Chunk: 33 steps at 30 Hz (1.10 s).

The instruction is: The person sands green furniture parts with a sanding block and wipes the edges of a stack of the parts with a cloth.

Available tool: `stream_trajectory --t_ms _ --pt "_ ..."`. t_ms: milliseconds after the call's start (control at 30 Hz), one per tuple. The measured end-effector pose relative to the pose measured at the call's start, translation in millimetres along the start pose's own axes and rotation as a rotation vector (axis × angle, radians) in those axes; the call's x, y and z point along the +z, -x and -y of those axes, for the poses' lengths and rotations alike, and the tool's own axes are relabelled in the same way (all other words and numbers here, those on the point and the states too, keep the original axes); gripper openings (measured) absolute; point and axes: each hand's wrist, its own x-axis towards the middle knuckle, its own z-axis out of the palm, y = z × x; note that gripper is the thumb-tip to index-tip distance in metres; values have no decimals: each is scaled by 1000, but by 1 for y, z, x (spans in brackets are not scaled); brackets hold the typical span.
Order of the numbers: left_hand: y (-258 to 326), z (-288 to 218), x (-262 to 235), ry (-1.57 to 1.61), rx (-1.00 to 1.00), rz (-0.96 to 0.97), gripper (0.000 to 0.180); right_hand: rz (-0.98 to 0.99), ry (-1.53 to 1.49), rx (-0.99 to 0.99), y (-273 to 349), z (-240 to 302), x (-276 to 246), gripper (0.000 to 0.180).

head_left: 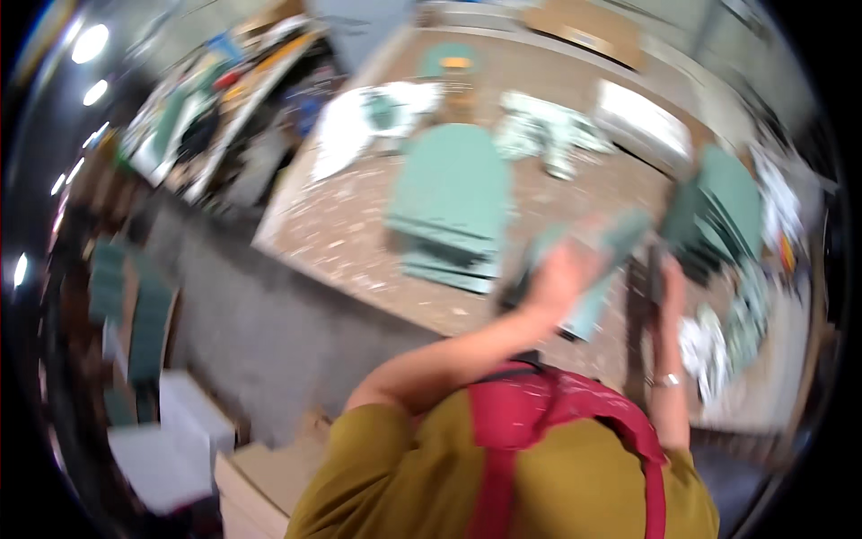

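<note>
My left hand (567, 277), smeared by motion, is over a small group of green flat pieces (588, 314) at the near middle of the worktable; its fingers cannot be made out. One green piece (626, 232) slants up beside that hand. My right hand (669, 287), a bracelet at its wrist, is closed around a narrow dark piece (655, 272), whose kind is too blurred to tell. Left of my hands lies a stack of green flat pieces with rounded ends (453, 180). Another green stack (718, 207) stands to the right.
The worktable (314, 242) is strewn with pale scraps. Crumpled pale cloth or wrapping (548, 126) and a white, shiny box-like thing (642, 126) lie toward the back. A bottle-like amber container (458, 90) stands there too. Cardboard boxes (269, 481) are at lower left, a cluttered shelf (229, 117) at upper left.
</note>
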Motion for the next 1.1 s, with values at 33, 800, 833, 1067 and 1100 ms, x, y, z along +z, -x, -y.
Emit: stream_trajectory --t_ms 33,800,833,1067,1100 --pt "-7 -9 -11 15 -128 -107 42 -11 -137 170 13 11 29 63" --pt "-35 61 -14 -1307 290 381 52 268 1144 -752 100 8 46 53" --pt "-33 62 -14 -1302 295 387 51 115 1153 -754 79 5 50 52" --pt "-40 65 -15 -1274 335 347 51 296 1127 -789 113 4 57 62" --pt "-38 68 -16 -1291 343 347 52 311 1092 -774 117 2 58 60"
